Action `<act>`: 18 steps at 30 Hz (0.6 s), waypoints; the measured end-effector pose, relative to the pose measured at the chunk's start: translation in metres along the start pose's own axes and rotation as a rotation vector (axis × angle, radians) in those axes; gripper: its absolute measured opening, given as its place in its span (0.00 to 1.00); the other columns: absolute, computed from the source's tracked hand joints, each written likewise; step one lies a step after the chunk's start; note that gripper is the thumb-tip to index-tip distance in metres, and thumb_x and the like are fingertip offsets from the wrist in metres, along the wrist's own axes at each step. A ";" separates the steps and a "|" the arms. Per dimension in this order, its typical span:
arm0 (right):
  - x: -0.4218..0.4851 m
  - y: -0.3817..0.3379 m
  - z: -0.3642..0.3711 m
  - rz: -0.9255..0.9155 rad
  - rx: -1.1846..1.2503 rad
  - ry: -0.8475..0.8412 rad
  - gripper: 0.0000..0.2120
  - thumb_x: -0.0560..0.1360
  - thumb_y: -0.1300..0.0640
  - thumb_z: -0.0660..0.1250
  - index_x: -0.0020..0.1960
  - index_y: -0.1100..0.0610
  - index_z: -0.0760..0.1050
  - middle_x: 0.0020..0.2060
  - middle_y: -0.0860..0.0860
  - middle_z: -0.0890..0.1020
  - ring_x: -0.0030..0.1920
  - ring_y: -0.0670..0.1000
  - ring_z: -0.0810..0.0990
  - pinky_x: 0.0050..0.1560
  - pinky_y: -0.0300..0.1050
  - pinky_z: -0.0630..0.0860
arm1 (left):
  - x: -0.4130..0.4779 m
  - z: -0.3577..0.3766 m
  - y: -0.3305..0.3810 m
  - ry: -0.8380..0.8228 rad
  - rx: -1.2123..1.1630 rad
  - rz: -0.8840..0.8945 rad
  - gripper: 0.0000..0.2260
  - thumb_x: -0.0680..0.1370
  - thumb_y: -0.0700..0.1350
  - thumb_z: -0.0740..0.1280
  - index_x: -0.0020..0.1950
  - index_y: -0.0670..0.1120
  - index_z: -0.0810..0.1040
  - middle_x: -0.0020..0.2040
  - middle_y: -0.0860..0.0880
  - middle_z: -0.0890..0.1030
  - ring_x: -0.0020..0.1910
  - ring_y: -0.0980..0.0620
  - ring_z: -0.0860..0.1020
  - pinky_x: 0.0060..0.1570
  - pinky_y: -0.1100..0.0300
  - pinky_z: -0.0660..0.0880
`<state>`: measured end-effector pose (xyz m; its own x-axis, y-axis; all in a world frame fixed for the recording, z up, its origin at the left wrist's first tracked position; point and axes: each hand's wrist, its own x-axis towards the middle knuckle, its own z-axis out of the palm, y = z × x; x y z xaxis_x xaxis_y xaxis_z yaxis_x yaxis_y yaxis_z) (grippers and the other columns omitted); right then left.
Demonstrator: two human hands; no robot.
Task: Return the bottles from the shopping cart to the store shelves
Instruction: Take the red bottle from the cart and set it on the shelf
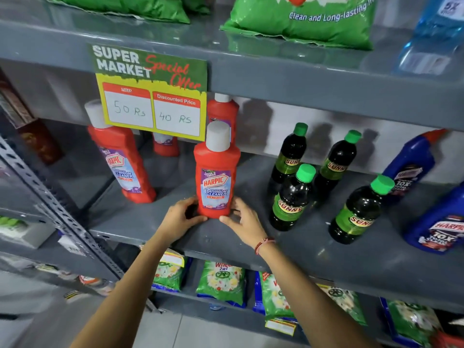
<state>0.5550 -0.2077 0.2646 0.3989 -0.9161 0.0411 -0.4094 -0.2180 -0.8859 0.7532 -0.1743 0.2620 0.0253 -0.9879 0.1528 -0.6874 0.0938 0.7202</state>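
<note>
A red Harpic bottle (216, 172) with a grey cap stands upright near the front of the grey middle shelf (313, 252). My left hand (182, 218) curls around its base from the left, fingertips touching it. On the other side my right hand (242, 219) touches the base with fingers spread. Another red Harpic bottle (120, 156) stands to the left, and two more stand behind, partly hidden by the price sign (150, 91). The shopping cart is out of view.
Several dark Sunny bottles with green caps (293, 197) stand right of my hands, with blue Harpic bottles (411, 167) at the far right. Green detergent bags lie on the top shelf (301, 21) and the bottom shelf (223, 282). A slotted metal upright (57, 212) runs down the left.
</note>
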 end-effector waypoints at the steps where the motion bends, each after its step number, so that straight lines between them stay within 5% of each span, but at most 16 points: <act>1: 0.000 0.001 0.004 -0.010 -0.018 0.025 0.26 0.71 0.59 0.71 0.66 0.61 0.68 0.62 0.58 0.78 0.59 0.53 0.78 0.63 0.51 0.75 | 0.001 -0.001 -0.001 -0.007 0.012 0.023 0.22 0.69 0.46 0.74 0.61 0.45 0.76 0.60 0.46 0.80 0.59 0.46 0.77 0.58 0.57 0.69; 6: 0.005 -0.004 0.019 -0.038 -0.076 0.111 0.24 0.72 0.57 0.71 0.64 0.63 0.70 0.60 0.61 0.77 0.61 0.59 0.76 0.63 0.57 0.73 | 0.007 -0.013 -0.011 -0.072 -0.011 0.036 0.21 0.70 0.45 0.74 0.61 0.45 0.76 0.61 0.47 0.80 0.60 0.49 0.76 0.59 0.59 0.69; 18: 0.016 0.001 0.034 -0.078 -0.173 0.186 0.22 0.71 0.52 0.71 0.60 0.63 0.73 0.56 0.61 0.80 0.57 0.59 0.74 0.57 0.46 0.69 | 0.020 -0.019 -0.029 -0.121 -0.033 0.015 0.21 0.70 0.42 0.73 0.62 0.43 0.76 0.63 0.46 0.79 0.62 0.51 0.75 0.61 0.60 0.67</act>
<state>0.5893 -0.2109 0.2487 0.2835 -0.9369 0.2045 -0.5243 -0.3300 -0.7850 0.7870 -0.1947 0.2568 -0.0741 -0.9939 0.0819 -0.6629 0.1105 0.7405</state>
